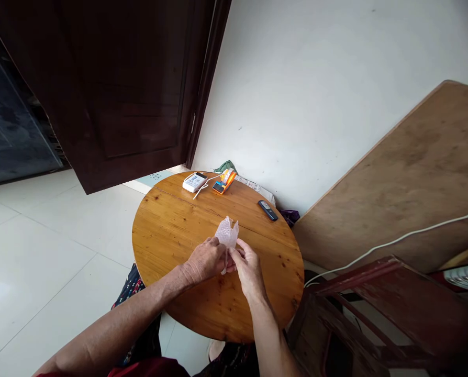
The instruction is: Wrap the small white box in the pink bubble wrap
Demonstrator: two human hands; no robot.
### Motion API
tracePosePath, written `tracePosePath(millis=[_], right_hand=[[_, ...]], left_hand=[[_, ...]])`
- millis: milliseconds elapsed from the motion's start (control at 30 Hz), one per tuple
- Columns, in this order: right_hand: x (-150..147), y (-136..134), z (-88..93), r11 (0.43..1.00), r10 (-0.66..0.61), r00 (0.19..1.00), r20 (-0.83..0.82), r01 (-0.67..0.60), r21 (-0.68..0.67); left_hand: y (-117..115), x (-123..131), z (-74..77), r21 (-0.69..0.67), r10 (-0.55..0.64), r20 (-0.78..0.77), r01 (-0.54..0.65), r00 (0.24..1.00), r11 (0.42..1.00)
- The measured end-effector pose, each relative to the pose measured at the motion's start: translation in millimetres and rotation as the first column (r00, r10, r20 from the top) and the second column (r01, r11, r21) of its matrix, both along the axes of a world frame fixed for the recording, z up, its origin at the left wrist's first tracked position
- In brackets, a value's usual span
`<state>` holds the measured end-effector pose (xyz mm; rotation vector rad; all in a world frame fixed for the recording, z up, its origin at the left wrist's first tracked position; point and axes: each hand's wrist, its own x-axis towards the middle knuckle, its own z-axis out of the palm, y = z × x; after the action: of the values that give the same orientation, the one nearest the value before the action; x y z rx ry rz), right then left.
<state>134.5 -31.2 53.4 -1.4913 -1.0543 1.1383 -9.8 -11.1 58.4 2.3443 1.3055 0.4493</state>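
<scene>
Over the round wooden table I hold a small piece of whitish, translucent wrap, which looks like bubble wrap. My left hand grips it from the left with curled fingers. From the right, my right hand pinches its lower part between thumb and fingers. The upper end of the wrap stands up above both hands, its edge uneven and split. A narrow strip of it hangs below the fingers. Whether anything lies inside the wrap is hidden.
Toward the table's far edge lie a white box-shaped device with a cord and an orange tape dispenser. A dark remote-like handset rests near the right edge. A reddish wooden chair stands to the right; a dark door is behind.
</scene>
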Motion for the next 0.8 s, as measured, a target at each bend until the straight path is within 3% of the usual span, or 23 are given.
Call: tracePosePath(millis=[100,267,367,467,567,667,800], right_hand=[[2.4,-4.1,4.6,0.996,0.088,0.995,0.037,-0.088,0.006],[7.1,-8.8,0.7,0.977,0.204,0.958,0.203,-0.213,0.025],[12.3,-8.6,-3.6,0.96,0.249,0.924,0.289,-0.275,0.051],[21.6,-2.7,-3.1,0.942,0.285,0.891,0.352,-0.329,0.07],[32.2,12.5,3.6,0.937,0.202,0.834,0.513,-0.316,0.146],[38.5,36.0,11.4,0.865,0.124,0.647,0.753,-0.443,0.238],[40.8,64.1,15.9,0.737,0.115,0.283,0.952,-0.667,0.109]], left_hand=[[0.6,-4.2,-5.6,-0.078,0.063,0.161,-0.051,0.985,0.996],[3.2,-4.3,-17.4,-0.266,0.205,0.423,-0.096,0.883,0.959],[4.7,1.2,-20.3,-0.271,0.26,0.376,-0.163,0.89,0.949],[5.6,4.7,-20.4,-0.247,0.234,0.301,-0.162,0.924,0.956],[6.8,4.8,-18.1,-0.145,0.185,0.198,-0.158,0.963,0.977],[9.8,4.0,-14.1,-0.051,0.151,0.109,-0.146,0.982,0.988],[15.9,4.2,-11.1,-0.051,0.08,0.09,-0.075,0.993,0.996]])
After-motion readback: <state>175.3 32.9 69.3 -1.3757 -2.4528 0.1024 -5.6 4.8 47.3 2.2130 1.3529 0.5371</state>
